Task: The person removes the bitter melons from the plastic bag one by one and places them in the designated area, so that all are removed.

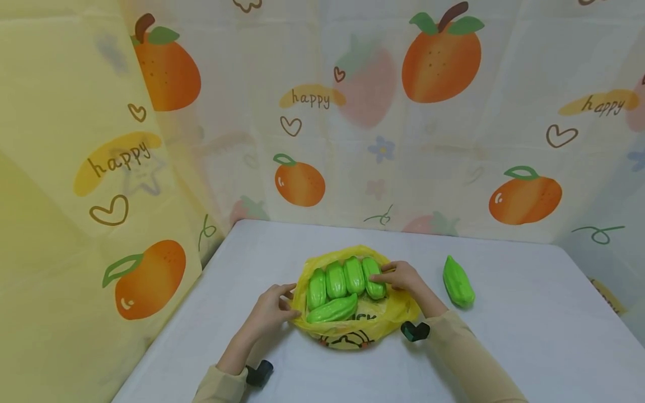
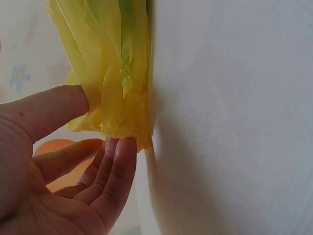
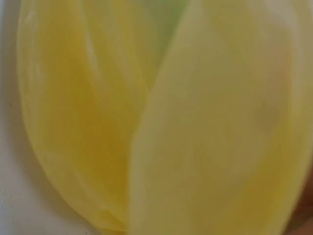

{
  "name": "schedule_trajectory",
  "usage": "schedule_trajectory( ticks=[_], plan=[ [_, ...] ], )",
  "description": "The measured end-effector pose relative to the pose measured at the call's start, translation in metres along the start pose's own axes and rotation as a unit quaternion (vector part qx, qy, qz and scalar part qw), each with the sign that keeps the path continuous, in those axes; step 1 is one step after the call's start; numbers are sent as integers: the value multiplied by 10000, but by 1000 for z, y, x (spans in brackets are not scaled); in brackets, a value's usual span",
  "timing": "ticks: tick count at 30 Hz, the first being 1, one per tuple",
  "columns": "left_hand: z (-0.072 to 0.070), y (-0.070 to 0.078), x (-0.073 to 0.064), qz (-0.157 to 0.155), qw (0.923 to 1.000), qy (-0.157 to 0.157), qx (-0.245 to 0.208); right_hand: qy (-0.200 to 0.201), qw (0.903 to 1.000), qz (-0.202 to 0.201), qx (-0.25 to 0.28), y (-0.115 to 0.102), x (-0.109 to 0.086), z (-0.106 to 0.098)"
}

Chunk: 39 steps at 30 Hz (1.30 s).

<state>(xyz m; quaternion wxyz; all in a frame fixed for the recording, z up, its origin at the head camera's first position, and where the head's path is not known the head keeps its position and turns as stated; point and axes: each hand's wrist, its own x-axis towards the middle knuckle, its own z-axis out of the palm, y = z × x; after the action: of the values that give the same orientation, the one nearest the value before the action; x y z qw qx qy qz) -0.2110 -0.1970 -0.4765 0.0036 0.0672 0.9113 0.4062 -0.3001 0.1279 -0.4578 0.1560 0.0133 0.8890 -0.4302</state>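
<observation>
A yellow plastic bag (image 1: 398, 310) lies on the table with its mouth wide. Inside are several glossy green ridged toy gourds (image 1: 335, 280), most side by side and one crosswise in front. My left hand (image 1: 272, 307) holds the bag's left edge; in the left wrist view the thumb and fingertips (image 2: 124, 152) meet the gathered yellow plastic (image 2: 115, 98). Over the right rim reaches my right hand (image 1: 405, 278), its extended fingers touching the rightmost gourd (image 1: 372, 268). Yellow film (image 3: 195, 127) fills the right wrist view and hides most of that hand.
Another green gourd (image 1: 457, 282) lies on the white table (image 1: 529, 319), to the right of the bag. Behind and at the left hang printed curtains (image 1: 373, 168) with oranges and hearts. Dark wrist cameras (image 1: 415, 331) sit on both wrists.
</observation>
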Motion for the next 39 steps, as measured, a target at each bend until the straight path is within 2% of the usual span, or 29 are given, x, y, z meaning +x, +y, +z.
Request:
schedule_trajectory(
  ticks=[5, 12, 16, 24, 28, 39],
  plan=[
    [-1, 2, 0, 14, 10000, 8, 45, -11, 9999, -52, -141, -2, 0, 1],
    [0, 2, 3, -21, 10000, 32, 51, 73, 9968, -167, -783, -6, 1, 2],
    [0, 3, 3, -18, 10000, 36, 56, 94, 9957, -130, -913, -7, 1, 2],
    [1, 3, 2, -69, 9999, 62, 70, 181, 9979, 106, -605, -11, 1, 5],
    [2, 3, 2, -32, 9999, 83, 60, 176, 9994, 197, -244, -12, -2, 6],
    [1, 2, 0, -7, 9999, 145, 55, 175, 9997, 67, 140, -20, -14, 3]
  ],
)
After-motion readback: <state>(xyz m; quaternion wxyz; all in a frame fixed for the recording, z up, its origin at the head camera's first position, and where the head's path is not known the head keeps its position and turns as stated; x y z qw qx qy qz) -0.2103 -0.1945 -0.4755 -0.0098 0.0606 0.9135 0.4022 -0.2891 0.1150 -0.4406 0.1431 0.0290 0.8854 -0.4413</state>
